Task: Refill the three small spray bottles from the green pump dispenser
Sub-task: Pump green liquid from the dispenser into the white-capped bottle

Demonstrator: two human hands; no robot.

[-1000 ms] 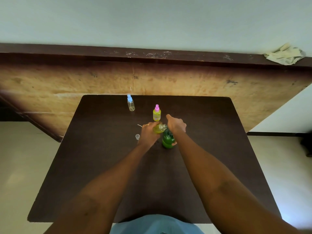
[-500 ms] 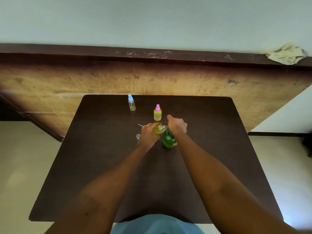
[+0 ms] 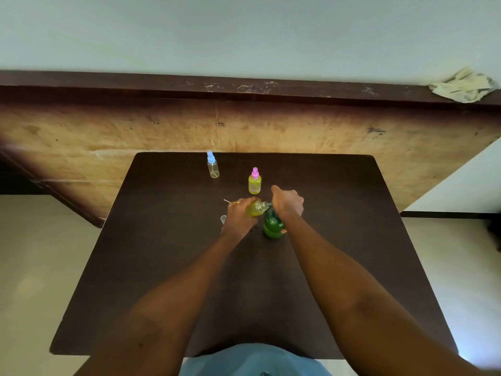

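Two hands at the pump

Blue-capped bottle (image 3: 212,167) stands far back on the worktop (image 3: 162,240). Left hand (image 3: 238,217) has its fingers wrapped round a tilted bottle (image 3: 256,208), its mouth at the spout. Pink-capped bottle (image 3: 254,182) stands just behind. Right hand (image 3: 288,202) curls its fingers over the dispenser (image 3: 272,226) head.

This looks like a plain room in a home, not a lab or shop. Under the left hand (image 3: 238,216) and right hand (image 3: 289,203) is a dark table (image 3: 162,213) on a pale floor (image 3: 40,267). Beyond them a worn, scratched wooden board (image 3: 135,131) meets a bare wall (image 3: 244,36), with a crumpled cloth (image 3: 463,85) on its ledge (image 3: 135,82), far right of the right hand.
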